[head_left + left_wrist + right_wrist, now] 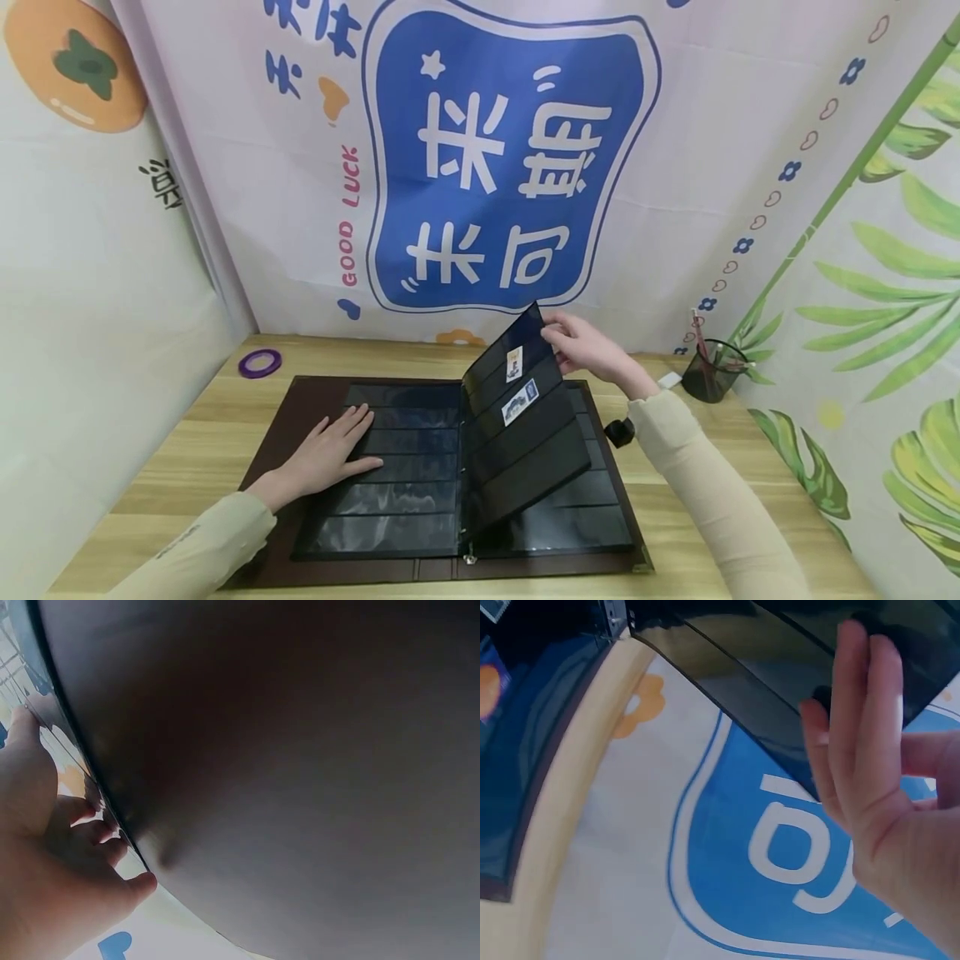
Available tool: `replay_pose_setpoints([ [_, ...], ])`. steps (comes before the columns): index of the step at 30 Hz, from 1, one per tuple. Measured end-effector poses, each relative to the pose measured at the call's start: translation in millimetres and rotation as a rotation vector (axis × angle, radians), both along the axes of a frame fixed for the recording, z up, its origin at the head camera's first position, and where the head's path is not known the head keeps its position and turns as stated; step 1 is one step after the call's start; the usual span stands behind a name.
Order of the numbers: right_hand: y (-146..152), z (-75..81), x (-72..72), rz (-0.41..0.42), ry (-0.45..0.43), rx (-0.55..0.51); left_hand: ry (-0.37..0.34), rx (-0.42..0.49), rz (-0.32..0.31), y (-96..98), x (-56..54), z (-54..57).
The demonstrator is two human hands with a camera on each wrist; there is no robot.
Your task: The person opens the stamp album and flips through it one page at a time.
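A stamp album (262,467) with a dark brown cover lies spread on the table, its black pages (390,492) lined with clear strips. My left hand (326,454) rests on the left page with the fingers spread; in the left wrist view the same hand (52,855) shows beside a large dark, blurred surface. At the upper outer corner of a raised black page (517,467), my right hand (588,346) holds the edge. That page stands tilted over the right side and bears two stamps, a pale one (514,364) and a bluish one (521,402).
A purple ring-shaped roll (260,363) lies at the table's back left. On the back right stands a black mesh pen holder (708,379) with pens, a small white block (669,380) beside it. A small black object (619,432) is by the right sleeve. Printed cloth (675,208) hangs behind.
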State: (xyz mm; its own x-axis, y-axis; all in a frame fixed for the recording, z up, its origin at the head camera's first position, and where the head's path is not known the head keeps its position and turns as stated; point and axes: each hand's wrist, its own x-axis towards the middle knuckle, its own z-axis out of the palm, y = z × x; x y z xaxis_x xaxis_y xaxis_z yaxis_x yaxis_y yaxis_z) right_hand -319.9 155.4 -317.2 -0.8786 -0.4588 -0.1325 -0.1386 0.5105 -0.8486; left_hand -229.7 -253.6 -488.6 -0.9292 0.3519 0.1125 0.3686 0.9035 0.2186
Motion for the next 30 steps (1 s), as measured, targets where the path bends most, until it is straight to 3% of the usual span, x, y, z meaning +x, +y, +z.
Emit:
replay_pose_setpoints([
  [5, 5.0, -19.2, 7.7, 0.010, -0.012, -0.185, 0.007, 0.008, -0.004, -1.8, -1.0, -0.2],
  [10, 10.7, -44.6, 20.0, 0.130, 0.043, -0.297, 0.006, 0.042, -0.027, -3.3, -2.5, 2.0],
  [16, 14.6, -71.3, 30.4, 0.209, 0.050, -0.357, -0.080, 0.121, -0.040, 9.6, -9.2, 20.7],
  [22, 13.6, -83.9, 35.4, 0.218, 0.023, -0.499, -0.234, 0.325, -0.099, 61.9, -31.1, 52.2],
  [30, 11.4, -86.9, 37.1, 0.215, 0.033, -0.524, -0.247, 0.486, -0.173, 145.2, -55.6, 119.7],
])
